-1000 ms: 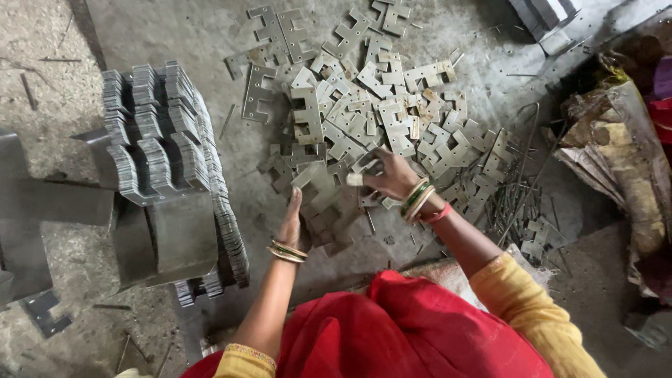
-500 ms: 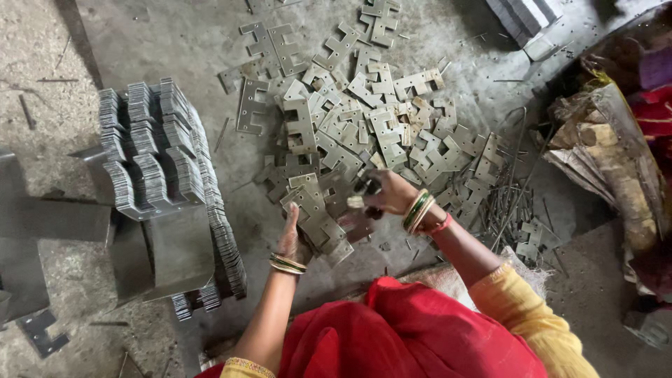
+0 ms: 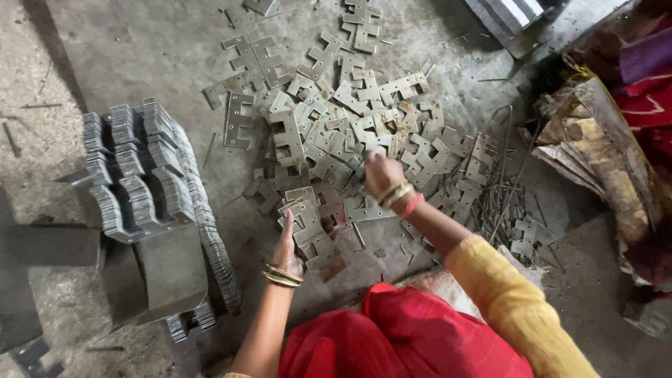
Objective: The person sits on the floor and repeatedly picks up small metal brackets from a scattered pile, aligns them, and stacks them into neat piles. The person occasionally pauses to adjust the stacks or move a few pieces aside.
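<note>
**Stamped metal plates: sorting in progress, roughly part done**

Item 1. Loose heap of flat grey notched steel plates (image 3: 350,133), scattered on the grey concrete floor (image 3: 140,42), spreading from 12 to 3 o'clock of the hands. Many remain unsorted, lying at all angles and overlapping.

Item 2. Tidy stack of like grey plates set on edge in rows (image 3: 140,168), at 9 o'clock, well apart from the heap. Judged as the finished portion; sizeable, yet the heap is far from exhausted.

Item 3. Left hand (image 3: 287,248), bangled wrist, fingers together and laid flat against a small pile of plates (image 3: 311,224) just beside it at 1 o'clock.

Item 4. Right hand (image 3: 381,175), bangles at the wrist, reaching into the heap's middle; fingers curled down among the plates, whether clamped on one cannot be told.

Item 5. Bundle of thin dark metal rods (image 3: 504,196) at 3 o'clock.

Hidden or unclear: right fingertips blurred; stack's lower rows hidden behind a dark metal block (image 3: 168,273); brown wrapped bundle (image 3: 602,161) at 3 o'clock indistinct; the person's red and yellow clothing covers the near floor.
</note>
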